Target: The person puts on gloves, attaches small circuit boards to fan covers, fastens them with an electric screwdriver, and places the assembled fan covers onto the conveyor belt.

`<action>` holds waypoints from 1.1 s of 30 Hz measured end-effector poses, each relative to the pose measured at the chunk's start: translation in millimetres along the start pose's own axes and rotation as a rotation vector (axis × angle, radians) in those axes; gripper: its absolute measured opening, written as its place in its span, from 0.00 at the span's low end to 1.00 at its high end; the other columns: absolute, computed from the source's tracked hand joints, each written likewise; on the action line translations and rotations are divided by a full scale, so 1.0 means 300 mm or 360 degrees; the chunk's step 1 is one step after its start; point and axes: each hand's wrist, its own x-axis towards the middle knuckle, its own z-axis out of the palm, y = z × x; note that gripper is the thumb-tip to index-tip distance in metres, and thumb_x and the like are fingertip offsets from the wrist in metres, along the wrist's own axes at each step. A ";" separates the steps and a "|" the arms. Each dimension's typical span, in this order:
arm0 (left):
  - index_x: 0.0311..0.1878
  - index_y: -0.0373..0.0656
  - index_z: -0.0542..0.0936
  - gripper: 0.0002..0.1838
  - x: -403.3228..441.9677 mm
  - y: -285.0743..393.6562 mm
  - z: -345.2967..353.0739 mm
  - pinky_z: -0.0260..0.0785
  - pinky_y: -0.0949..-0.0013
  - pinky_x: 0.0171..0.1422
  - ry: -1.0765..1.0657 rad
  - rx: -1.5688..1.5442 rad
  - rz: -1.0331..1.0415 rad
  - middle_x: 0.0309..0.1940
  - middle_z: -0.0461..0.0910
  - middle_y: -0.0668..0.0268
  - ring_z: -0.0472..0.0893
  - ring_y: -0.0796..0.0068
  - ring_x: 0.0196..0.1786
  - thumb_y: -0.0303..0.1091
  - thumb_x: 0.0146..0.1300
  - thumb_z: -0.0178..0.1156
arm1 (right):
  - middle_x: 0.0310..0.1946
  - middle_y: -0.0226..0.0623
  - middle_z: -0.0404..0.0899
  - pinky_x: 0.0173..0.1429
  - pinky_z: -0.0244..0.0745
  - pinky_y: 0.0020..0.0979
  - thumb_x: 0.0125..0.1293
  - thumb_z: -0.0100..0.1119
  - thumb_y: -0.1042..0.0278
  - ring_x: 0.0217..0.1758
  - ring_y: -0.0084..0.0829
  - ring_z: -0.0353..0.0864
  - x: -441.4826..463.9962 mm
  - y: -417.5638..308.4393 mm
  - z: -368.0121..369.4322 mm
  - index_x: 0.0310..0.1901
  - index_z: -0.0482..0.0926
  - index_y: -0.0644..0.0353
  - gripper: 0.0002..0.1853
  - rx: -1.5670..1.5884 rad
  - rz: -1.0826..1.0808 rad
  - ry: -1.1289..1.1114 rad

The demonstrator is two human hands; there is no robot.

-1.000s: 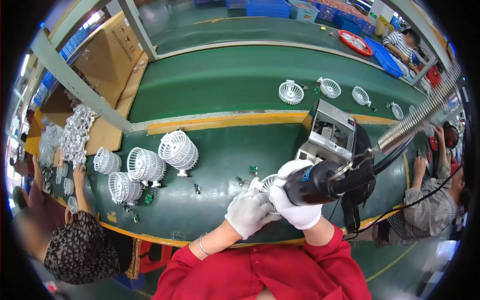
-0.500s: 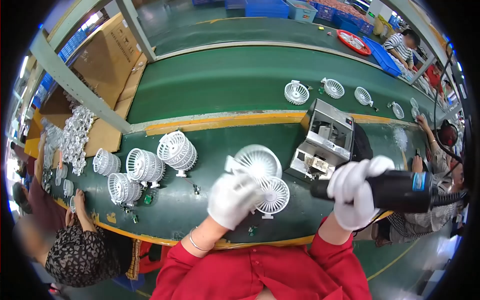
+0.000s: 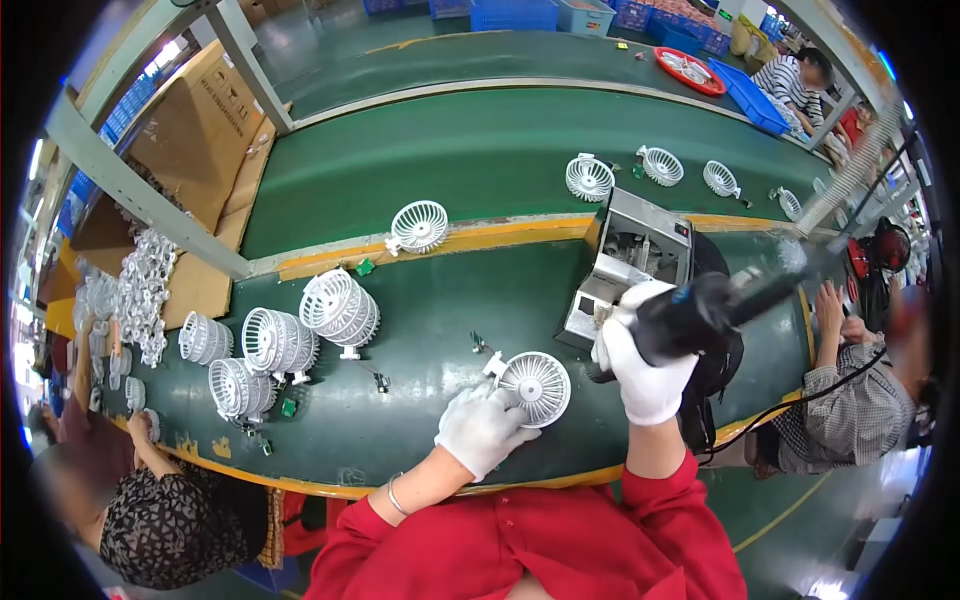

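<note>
My left hand (image 3: 485,430), in a white glove, grips the near-left rim of a round white fan grille (image 3: 541,388) lying on the green workbench. A small green circuit board on a wire (image 3: 478,342) rests just behind that grille. In my gloved right hand (image 3: 645,365) is a black electric screwdriver (image 3: 685,320), with the fingers wrapped round it. Its rear end slants up to the right, and the tip is hidden. The right hand overlaps the front of a metal screw feeder (image 3: 640,245) in this view.
Several stacks of white grilles (image 3: 275,340) stand on the left of the bench. One grille (image 3: 418,226) sits at the conveyor's near edge, and others (image 3: 590,178) lie on the belt. A cardboard box (image 3: 205,130) stands at far left. Co-workers sit at both sides.
One of two grilles at my left hand now lies at the belt edge; the other stays under that hand. My right hand has moved left towards the feeder, tilting the screwdriver's rear upward.
</note>
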 end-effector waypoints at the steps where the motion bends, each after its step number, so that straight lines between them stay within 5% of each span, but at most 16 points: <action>1: 0.26 0.48 0.82 0.11 0.002 0.005 -0.002 0.69 0.60 0.37 -0.0012 0.0015 0.0027 0.29 0.76 0.65 0.78 0.62 0.34 0.45 0.49 0.68 | 0.32 0.28 0.75 0.38 0.73 0.22 0.49 0.63 0.88 0.32 0.17 0.75 -0.004 -0.008 0.004 0.41 0.72 0.61 0.18 0.0045 -0.0053 -0.0049; 5: 0.28 0.48 0.82 0.12 0.007 0.009 -0.008 0.69 0.59 0.40 -0.0121 0.0020 0.0013 0.31 0.77 0.65 0.78 0.62 0.37 0.45 0.50 0.66 | 0.37 0.30 0.74 0.38 0.73 0.22 0.50 0.61 0.91 0.35 0.17 0.75 -0.018 0.005 0.035 0.45 0.71 0.62 0.21 0.0166 -0.0163 -0.0179; 11: 0.25 0.47 0.81 0.12 0.007 0.004 -0.001 0.69 0.60 0.40 -0.0056 0.0000 0.0017 0.32 0.77 0.64 0.78 0.62 0.37 0.46 0.50 0.66 | 0.35 0.30 0.74 0.36 0.74 0.21 0.51 0.63 0.89 0.33 0.16 0.76 -0.037 0.090 0.098 0.44 0.71 0.63 0.19 0.0413 0.0153 -0.0259; 20: 0.23 0.46 0.83 0.13 0.012 -0.016 0.013 0.68 0.60 0.34 0.0136 0.0010 0.0142 0.21 0.73 0.66 0.76 0.62 0.27 0.44 0.43 0.71 | 0.32 0.30 0.75 0.38 0.75 0.23 0.48 0.66 0.85 0.33 0.18 0.77 0.000 0.109 0.060 0.42 0.73 0.63 0.19 0.0435 0.0251 -0.0763; 23: 0.23 0.46 0.83 0.13 0.012 -0.022 0.008 0.68 0.60 0.34 0.0114 0.0004 0.0132 0.21 0.74 0.66 0.76 0.62 0.28 0.45 0.42 0.72 | 0.36 0.32 0.76 0.40 0.75 0.25 0.47 0.67 0.85 0.36 0.20 0.76 -0.007 0.099 0.040 0.43 0.73 0.62 0.20 0.0338 0.0104 -0.0484; 27: 0.24 0.47 0.82 0.14 0.006 -0.013 0.005 0.68 0.61 0.36 0.0170 -0.0107 0.0012 0.25 0.75 0.66 0.77 0.63 0.30 0.47 0.45 0.70 | 0.21 0.35 0.71 0.23 0.70 0.29 0.54 0.50 0.89 0.16 0.28 0.71 0.054 0.017 -0.027 0.43 0.67 0.62 0.16 -0.0171 -0.0521 -0.0140; 31: 0.23 0.48 0.82 0.14 0.004 -0.026 0.020 0.67 0.60 0.33 0.0134 -0.0042 0.0067 0.23 0.75 0.67 0.77 0.62 0.28 0.46 0.42 0.73 | 0.37 0.30 0.74 0.43 0.72 0.24 0.48 0.63 0.90 0.36 0.18 0.75 0.099 0.051 -0.063 0.44 0.71 0.61 0.21 0.0060 -0.0281 0.0303; 33: 0.23 0.48 0.82 0.14 0.006 -0.024 0.019 0.67 0.60 0.33 0.0151 -0.0039 0.0084 0.23 0.74 0.67 0.76 0.62 0.28 0.46 0.42 0.73 | 0.37 0.30 0.75 0.42 0.73 0.24 0.49 0.63 0.90 0.36 0.19 0.75 0.096 0.088 -0.086 0.44 0.71 0.60 0.21 -0.0020 -0.0366 0.0264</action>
